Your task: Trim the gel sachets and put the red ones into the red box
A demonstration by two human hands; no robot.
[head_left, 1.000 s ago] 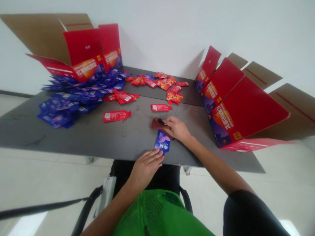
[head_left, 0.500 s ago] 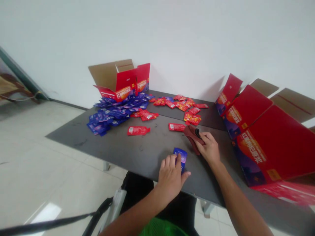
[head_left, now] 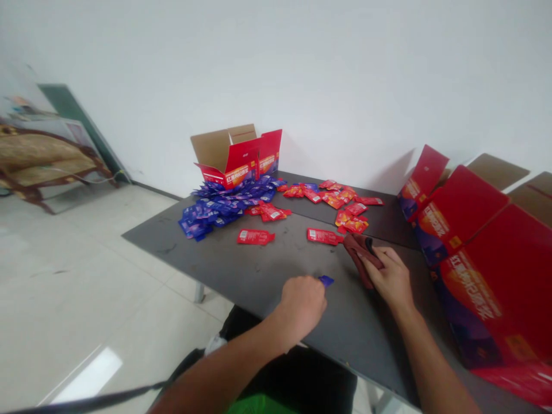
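My left hand is closed over a blue sachet near the front of the dark grey table; only the sachet's tip pokes out past my knuckles. My right hand rests a little to the right, its fingers curled on a dark red cloth that lies on the table. A small black object sits on the cloth by my fingertips.
A heap of blue sachets lies at the far left before an open red carton. Red sachets are scattered at the back; single ones lie mid-table. Big open red cartons fill the right side. A wooden chair stands far left.
The view has swung left and up. My left hand has gone from lying flat on the blue sachet to closing around it. My right hand stays on the red cloth.
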